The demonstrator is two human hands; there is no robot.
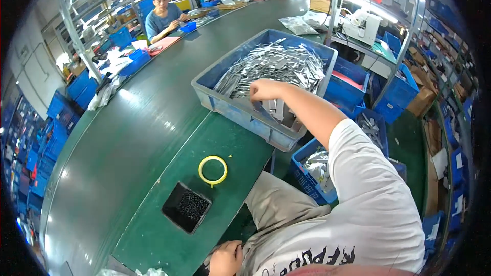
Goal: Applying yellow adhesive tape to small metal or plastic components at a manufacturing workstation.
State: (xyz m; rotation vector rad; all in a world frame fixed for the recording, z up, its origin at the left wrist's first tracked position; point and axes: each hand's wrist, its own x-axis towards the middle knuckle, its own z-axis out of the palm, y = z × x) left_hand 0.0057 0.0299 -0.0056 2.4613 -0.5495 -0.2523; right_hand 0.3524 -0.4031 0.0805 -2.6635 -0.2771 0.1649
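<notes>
My right hand point(267, 90) reaches over the near side of a large grey-blue plastic bin point(227, 111). Its fingers are pinched together on a thin metal strip point(267, 113) that slants down beside the bin's near wall. A heap of loose silvery metal strips point(279, 64) fills much of the bin; flatter pieces lie below my wrist. Low in the view, my left hand point(226, 259) rests by my lap at the table edge. Its fingers are curled closed, and whatever may be inside them is hidden.
On the green table point(169, 174) lie a yellow tape ring point(213, 170) and a black tray point(174, 206) of small black parts. Blue crates point(308, 174) with metal pieces stand at my right. Across the table sits another person point(162, 18) beside a small blue box point(188, 27).
</notes>
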